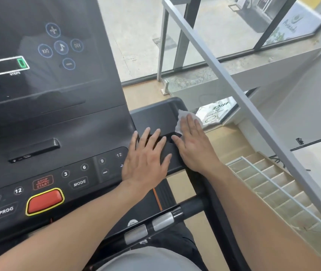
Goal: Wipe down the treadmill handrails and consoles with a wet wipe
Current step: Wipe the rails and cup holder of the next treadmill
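Both hands lie flat on the side tray (155, 116) at the right of the treadmill console (58, 118): the right hand (195, 145), fingers straight, presses the one white wet wipe (183, 118) onto the tray's outer edge, and the left hand (146, 159) rests beside it with fingers spread, holding nothing. Near the left wrist sit one red stop button (45, 201) and a MODE key (79, 183); below, a handrail (155, 225) carries two metal sensor plates. A grey railing (234, 75) and stairs (273, 184) lie just right.

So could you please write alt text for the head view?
A person's right hand presses a white wet wipe flat on the treadmill console's right side tray. The left hand rests open beside it, near the red stop button.
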The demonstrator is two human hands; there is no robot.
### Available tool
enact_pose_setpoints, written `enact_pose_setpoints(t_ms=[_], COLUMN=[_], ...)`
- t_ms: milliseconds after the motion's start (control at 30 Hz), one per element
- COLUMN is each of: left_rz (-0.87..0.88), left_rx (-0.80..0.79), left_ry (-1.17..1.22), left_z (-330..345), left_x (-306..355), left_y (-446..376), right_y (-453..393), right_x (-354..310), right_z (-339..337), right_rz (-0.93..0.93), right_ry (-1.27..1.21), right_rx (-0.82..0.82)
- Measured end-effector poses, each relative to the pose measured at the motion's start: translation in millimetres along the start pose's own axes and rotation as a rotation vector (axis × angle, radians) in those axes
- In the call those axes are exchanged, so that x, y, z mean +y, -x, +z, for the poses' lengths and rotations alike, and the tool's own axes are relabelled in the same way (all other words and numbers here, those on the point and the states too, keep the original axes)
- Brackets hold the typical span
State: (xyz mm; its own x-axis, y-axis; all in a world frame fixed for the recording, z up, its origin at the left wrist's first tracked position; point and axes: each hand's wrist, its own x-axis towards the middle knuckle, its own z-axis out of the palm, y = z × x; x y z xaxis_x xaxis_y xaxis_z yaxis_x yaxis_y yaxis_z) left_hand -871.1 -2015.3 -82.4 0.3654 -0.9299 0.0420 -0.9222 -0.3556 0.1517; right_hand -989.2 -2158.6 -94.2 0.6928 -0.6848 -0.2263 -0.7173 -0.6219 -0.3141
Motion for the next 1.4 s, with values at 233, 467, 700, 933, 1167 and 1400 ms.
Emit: enact_pose_setpoints(t_ms=[233, 467, 700, 933, 1167, 1400], left_rz=[-0.012, -0.02, 0.045, 0.056, 0.149, 0.106], left_rx=[-0.045, -0.042, -0.032, -0.012, -0.018, -0.082], left_ry=[-0.078, 0.015, 0.018, 0.042, -0.101, -0.145], left_z=[-2, -6, 0, 2, 8, 5], left_x=[0, -3, -9, -8, -1, 5], left_y=[-4, 1, 4, 6, 36, 32], right_y=[-83, 22, 125, 87, 24, 115], right_x=[-19, 18, 26, 1, 30, 54], right_z=[-56, -39, -7, 0, -5, -14], right_rz=[0.038, 0.412, 0.462, 0.203, 0.086, 0.323], right_ry=[-0.44, -0.933, -0.542, -0.119, -0.394, -0.534], right_rx=[-0.128, 0.117, 0.106, 0.08, -0.042, -0.199])
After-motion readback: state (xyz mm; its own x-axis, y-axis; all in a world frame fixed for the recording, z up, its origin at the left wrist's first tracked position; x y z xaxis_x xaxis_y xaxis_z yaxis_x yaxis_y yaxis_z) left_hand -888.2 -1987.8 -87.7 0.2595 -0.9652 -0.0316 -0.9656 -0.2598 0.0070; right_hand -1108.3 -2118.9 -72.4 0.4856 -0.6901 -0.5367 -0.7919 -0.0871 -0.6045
